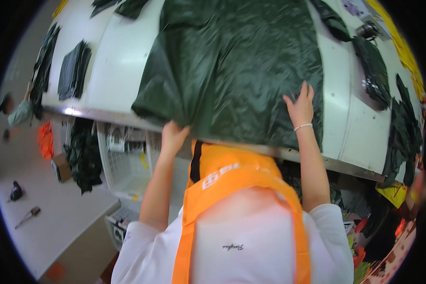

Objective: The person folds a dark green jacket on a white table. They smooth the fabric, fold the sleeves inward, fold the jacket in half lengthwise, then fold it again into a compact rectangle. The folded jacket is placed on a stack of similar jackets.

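Observation:
A large dark green, glossy waterproof sheet (265, 71) is spread over the white table (123, 61) in front of me. Its near edge reaches the table's front rim, and folds run down its left part. My left hand (174, 136) is closed on the near edge, where the material bunches into a crease; the fingertips are partly hidden. Farther right, my right hand (302, 108) lies over the sheet close to its right side, fingers spread, holding nothing. A beaded bracelet (303, 126) circles that wrist.
Folded green pieces (75, 71) lie on the table's left; more green bundles (371, 73) lie on the right. Below the left edge stands a white plastic crate (123, 175). A cardboard box (61, 167) sits on the floor. Another person (21, 111) is at the far left.

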The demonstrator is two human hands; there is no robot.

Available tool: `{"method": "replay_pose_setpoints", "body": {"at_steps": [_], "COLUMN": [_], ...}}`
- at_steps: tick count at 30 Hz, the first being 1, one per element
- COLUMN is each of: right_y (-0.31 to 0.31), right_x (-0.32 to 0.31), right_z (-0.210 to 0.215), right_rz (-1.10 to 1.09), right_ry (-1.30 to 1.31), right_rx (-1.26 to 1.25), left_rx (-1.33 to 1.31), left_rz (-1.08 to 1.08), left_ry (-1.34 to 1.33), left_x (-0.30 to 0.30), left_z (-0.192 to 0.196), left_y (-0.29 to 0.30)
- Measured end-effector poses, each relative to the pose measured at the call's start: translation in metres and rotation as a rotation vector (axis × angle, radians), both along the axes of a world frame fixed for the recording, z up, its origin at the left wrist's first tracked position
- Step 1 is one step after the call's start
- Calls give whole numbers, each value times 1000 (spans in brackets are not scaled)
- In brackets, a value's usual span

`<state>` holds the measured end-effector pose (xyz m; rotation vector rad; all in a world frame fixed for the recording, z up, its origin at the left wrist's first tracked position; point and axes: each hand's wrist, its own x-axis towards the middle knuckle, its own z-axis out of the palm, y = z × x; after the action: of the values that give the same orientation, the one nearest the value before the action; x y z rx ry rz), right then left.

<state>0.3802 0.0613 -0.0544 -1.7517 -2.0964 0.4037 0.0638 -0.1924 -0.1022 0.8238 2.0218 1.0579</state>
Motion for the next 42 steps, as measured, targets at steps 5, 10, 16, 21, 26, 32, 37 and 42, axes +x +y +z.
{"method": "replay_pose_setpoints", "body": {"at_steps": [5, 10, 16, 21, 26, 32, 37, 42], "right_y": [-26, -104, -133, 1, 150, 225, 150, 29], "right_x": [84, 76, 152, 324, 410, 357, 179, 61], "right_z": [-47, -20, -21, -13, -51, -69, -2, 22], "right_rz": [-38, 147, 251, -409, -493, -298, 288, 936], "right_ry": [-58, 98, 501, 353, -69, -219, 448, 491], "right_rx": [-143, -337, -1014, -264, 2, 84, -655, -908], "left_rx": [-373, -823, 124, -40, -181, -213, 21, -14], "left_rz": [-172, -859, -563, -576, -701, -437, -201, -48], "left_ry": [-180, -323, 919, 1009, 901, 544, 197, 42], "left_x": [8, 63, 130, 133, 129, 101, 135, 172], "left_z": [1, 135, 47, -14, 3, 44, 78, 43], "left_y": [-56, 78, 273, 253, 147, 77, 225, 319]}}
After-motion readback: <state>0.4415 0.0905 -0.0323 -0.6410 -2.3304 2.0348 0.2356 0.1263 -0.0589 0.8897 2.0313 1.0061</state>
